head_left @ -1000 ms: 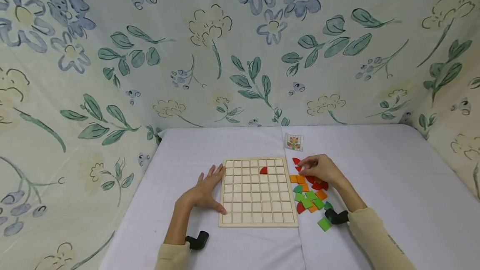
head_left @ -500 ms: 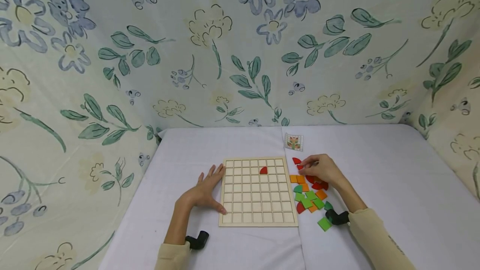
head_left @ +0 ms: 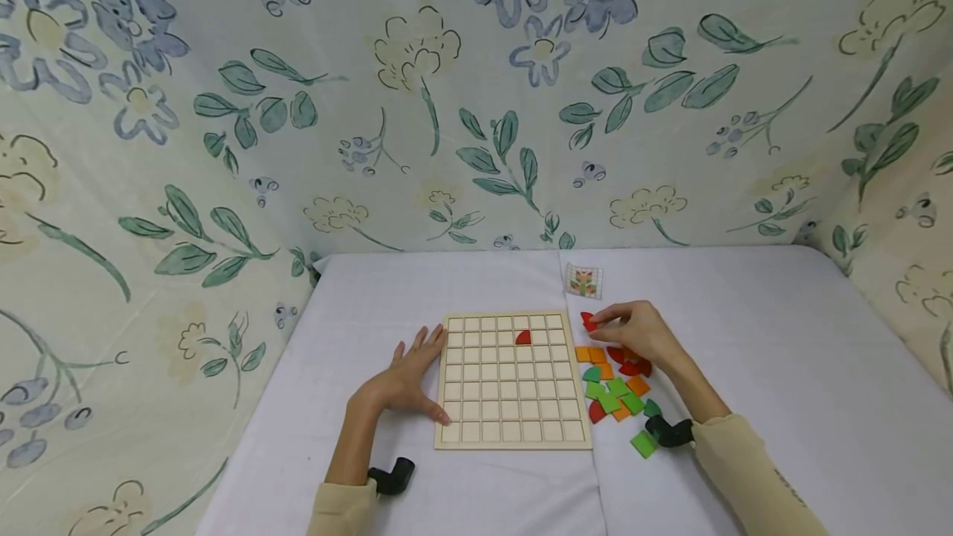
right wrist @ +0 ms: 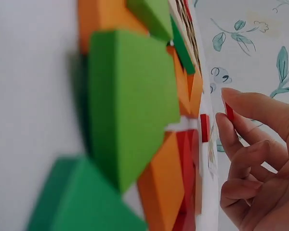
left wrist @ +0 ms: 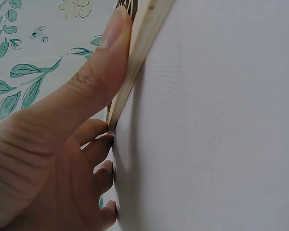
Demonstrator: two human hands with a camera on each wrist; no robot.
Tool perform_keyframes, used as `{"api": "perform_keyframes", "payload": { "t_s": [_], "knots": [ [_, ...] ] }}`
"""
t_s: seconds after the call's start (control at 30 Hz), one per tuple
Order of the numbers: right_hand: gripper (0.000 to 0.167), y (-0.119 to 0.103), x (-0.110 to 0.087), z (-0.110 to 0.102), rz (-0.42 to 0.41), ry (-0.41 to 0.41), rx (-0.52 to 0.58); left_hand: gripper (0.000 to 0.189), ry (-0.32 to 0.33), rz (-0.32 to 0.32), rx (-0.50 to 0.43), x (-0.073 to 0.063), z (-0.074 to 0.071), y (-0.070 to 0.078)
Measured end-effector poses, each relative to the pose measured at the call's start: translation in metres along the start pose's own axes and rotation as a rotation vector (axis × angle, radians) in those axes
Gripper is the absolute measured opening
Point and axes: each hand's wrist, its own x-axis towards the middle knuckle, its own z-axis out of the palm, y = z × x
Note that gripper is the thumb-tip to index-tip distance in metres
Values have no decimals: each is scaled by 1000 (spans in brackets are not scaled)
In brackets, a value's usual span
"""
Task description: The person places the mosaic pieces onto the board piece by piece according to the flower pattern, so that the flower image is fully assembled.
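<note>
Fingertips [right wrist: 223,126] of our right hand [head_left: 644,334] pinch a thin red piece [right wrist: 229,111].
We part thumb and finger only by its thickness, near the top right corner of a square, pale wooden grid board [head_left: 514,391], beyond flat green, orange and red pieces [head_left: 617,387]. We spread our left hand [head_left: 398,383] wide, touching the board's left edge; a red quarter-round piece [head_left: 524,338] lies on the grid.

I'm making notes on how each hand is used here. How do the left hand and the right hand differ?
The left hand is spread, while the right hand is bent into a pinch. The left hand touches the board's left edge; the right hand holds a red piece beyond the board's right edge. Both are bare and come from beige sleeves.
</note>
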Motion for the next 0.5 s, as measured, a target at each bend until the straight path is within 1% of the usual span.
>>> {"api": "perform_keyframes", "payload": {
  "t_s": [0.1, 0.17, 0.27, 0.43, 0.5],
  "knots": [
    [34, -5, 0, 3, -48, -8, 17, 140, 0, 1, -2, 0, 0, 0],
    [34, -10, 0, 7, -81, -31, 40, 140, 0, 1, -3, 0, 0, 0],
    [30, -19, -1, 14, -102, -62, 76, 140, -5, 1, -3, 1, 0, -1],
    [21, -37, 1, 31, -134, -84, 119, 140, -11, 6, -10, 1, 0, -2],
    [20, -42, 4, 39, -149, -94, 136, 140, -14, 8, -9, 1, -1, -2]
  ]
}}
